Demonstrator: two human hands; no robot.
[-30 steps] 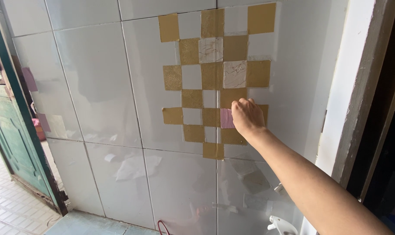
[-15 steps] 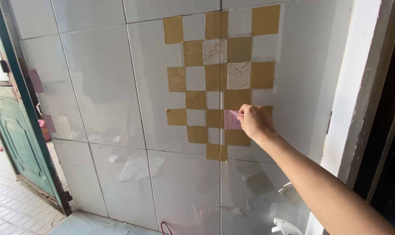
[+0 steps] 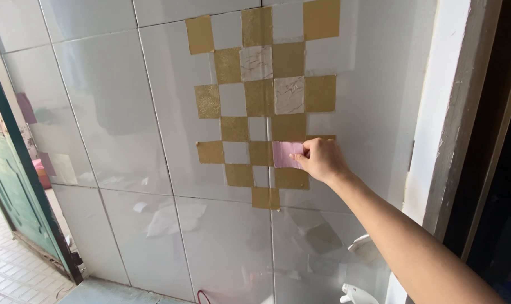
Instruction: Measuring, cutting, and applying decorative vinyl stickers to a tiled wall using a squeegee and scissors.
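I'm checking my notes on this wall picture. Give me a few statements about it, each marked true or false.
1. The right hand touches a pink square on the tiled wall. True.
2. The pink square lies among gold squares set in a checker pattern. True.
3. The left hand presses the wall too. False: no left hand is in view.
4. Every square in the pattern is gold. False: two marbled white squares sit among them.
5. A green door frame stands at the left edge. True.

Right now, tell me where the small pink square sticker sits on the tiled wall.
In the head view, the small pink square sticker sits right of centre in the gold checker pattern, beside a gold square on its left, pinched by the right hand.
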